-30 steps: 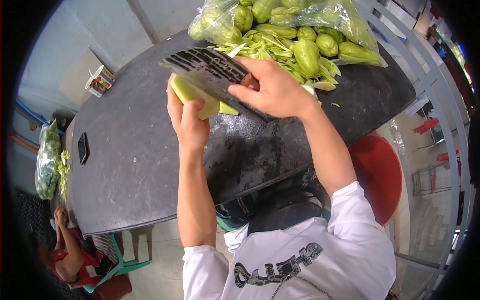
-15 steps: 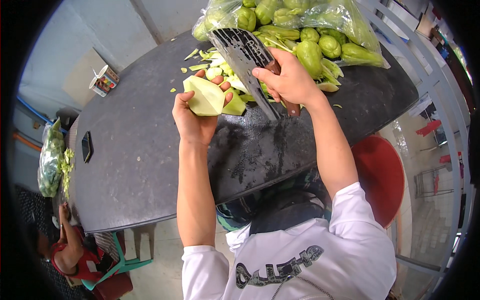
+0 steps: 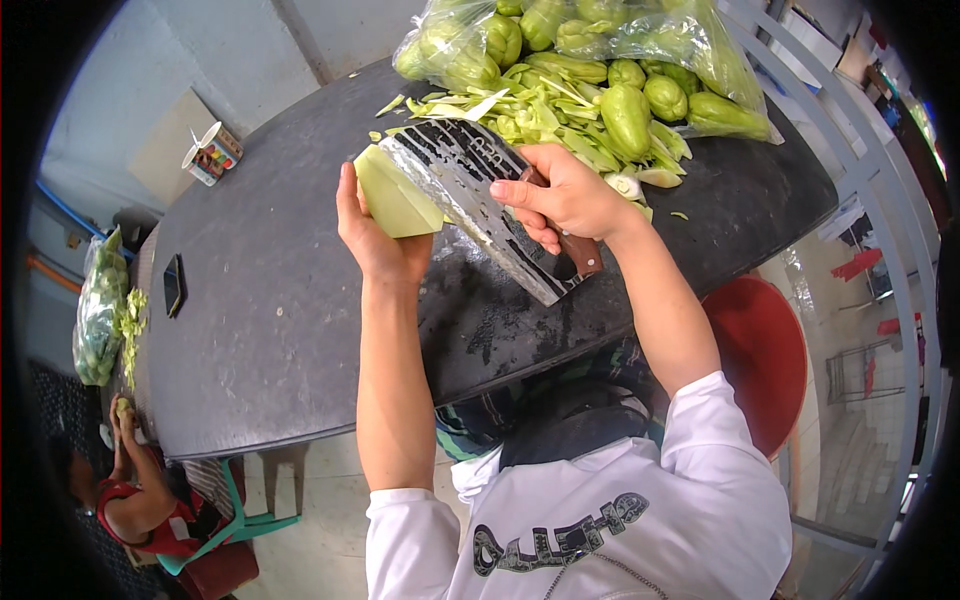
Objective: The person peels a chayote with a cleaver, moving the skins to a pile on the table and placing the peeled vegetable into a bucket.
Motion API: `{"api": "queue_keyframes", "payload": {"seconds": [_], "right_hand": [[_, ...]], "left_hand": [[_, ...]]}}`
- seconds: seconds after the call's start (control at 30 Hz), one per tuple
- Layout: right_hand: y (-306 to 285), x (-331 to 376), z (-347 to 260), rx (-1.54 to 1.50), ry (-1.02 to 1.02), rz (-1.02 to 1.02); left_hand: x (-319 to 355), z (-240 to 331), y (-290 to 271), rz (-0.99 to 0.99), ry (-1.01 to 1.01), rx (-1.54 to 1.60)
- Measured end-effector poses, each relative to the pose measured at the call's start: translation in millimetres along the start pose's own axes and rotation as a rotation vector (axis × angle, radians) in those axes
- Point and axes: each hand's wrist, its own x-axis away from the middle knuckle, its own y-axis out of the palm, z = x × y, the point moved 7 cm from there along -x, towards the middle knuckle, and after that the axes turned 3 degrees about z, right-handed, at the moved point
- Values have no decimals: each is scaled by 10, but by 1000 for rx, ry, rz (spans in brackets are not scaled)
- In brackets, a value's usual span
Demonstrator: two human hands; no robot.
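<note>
Resting in my left hand is a pale green, peeled chayote with flat cut faces, fingers wrapped around its far side. My right hand grips the brown wooden handle of a broad cleaver. The wet blade slants across, its left end up against or just over the chayote's right side; exact contact is hard to tell. Behind the blade, a heap of light green peelings is spread on the dark table. Whole chayotes lie by the heap.
A clear plastic bag of chayotes stands at the far edge. Two paper cups and a phone are on the left. Beyond, a person in red sits near another filled bag. A red stool stands right.
The cleaver has swung down and left, from apart from the chayote to up against or over it. My left hand has turned the chayote slightly. The seated person's hands have risen.
</note>
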Motion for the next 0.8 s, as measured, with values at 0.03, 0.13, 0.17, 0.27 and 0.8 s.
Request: {"api": "queue_keyframes", "payload": {"seconds": [0.03,0.13,0.17,0.27,0.8], "right_hand": [[14,-2,1,1,1,-1],[18,-4,31,12,23,14],[8,-4,42,21,26,23],[26,-7,37,34,14,19],[49,-16,41,34,-60,18]], "left_hand": [[10,23,14,-10,25,13],[21,28,9,26,37,16],[19,17,3,25,34,20],[37,30,-5,30,45,7],[102,-9,66,20,83,-9]]}}
